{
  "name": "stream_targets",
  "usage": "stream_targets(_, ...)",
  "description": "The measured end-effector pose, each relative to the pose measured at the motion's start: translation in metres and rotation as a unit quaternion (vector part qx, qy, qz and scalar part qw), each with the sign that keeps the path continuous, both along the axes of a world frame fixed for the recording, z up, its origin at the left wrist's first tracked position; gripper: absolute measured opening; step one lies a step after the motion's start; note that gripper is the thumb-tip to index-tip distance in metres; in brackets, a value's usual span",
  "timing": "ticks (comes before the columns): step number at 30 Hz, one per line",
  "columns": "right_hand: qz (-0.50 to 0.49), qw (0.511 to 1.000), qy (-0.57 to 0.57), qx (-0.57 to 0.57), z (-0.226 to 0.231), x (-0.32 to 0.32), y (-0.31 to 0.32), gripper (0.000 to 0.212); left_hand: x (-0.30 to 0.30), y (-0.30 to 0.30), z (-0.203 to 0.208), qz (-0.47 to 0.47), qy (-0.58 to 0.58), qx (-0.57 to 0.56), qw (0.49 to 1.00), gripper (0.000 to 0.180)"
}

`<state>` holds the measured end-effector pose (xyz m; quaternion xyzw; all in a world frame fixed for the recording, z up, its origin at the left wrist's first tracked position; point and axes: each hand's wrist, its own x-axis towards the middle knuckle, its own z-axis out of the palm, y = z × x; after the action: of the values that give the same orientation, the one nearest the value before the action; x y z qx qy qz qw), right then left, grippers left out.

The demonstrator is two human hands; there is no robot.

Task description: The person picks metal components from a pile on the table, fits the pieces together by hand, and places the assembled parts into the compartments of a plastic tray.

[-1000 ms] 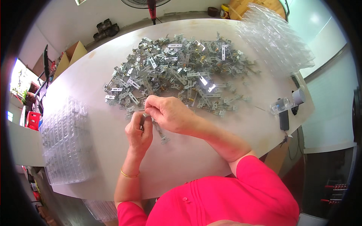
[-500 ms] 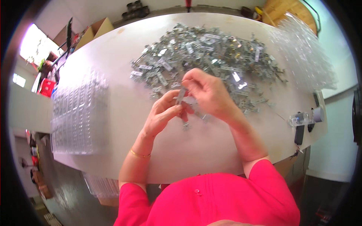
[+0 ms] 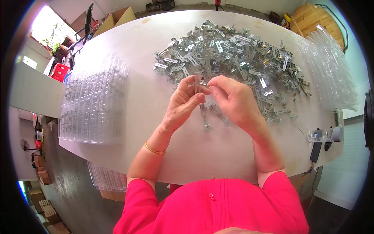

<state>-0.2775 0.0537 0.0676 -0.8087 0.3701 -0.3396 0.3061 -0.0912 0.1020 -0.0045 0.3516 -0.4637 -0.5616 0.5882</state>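
Observation:
My left hand (image 3: 182,102) is closed on a flat, silvery metal bracket (image 3: 198,80) with holes, held upright between thumb and fingers. My right hand (image 3: 236,99) pinches the end of a thin metal piece (image 3: 204,85) that meets the bracket crosswise. Whether the two pieces are joined I cannot tell. Just below the hands, a few similar metal parts (image 3: 206,121) lie on the table. Beyond them spreads a large heap of metal brackets (image 3: 233,54), some with brass-coloured bits.
Stacked clear plastic trays (image 3: 91,105) stand on the white table (image 3: 156,165) at the left. More clear plastic trays (image 3: 331,74) lie at the far right. A clear bottle (image 3: 317,135) with a grey cap and a black object (image 3: 316,152) rest near the right edge.
The bracket in my left hand now stands upright instead of tilted. My right hand has lowered from its top to its side, with a thin piece crossing it. The whole view has shifted.

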Motion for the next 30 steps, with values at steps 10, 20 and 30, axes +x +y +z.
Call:
stream_targets(10,0.003,0.998,0.031,-0.047,-0.003,0.003,0.001,0.008,-0.006,0.003,-0.003,0.041,-0.066,-0.007,0.997,0.056)
stream_targets(20,0.028,0.992,0.082,-0.088,-0.006,0.004,0.002,0.006,-0.007,0.001,-0.004,0.079,-0.183,-0.049,0.979,0.057)
stream_targets(30,0.045,0.988,0.121,-0.086,0.001,0.003,0.003,0.005,-0.011,0.001,-0.008,0.117,-0.239,-0.116,0.957,0.06)
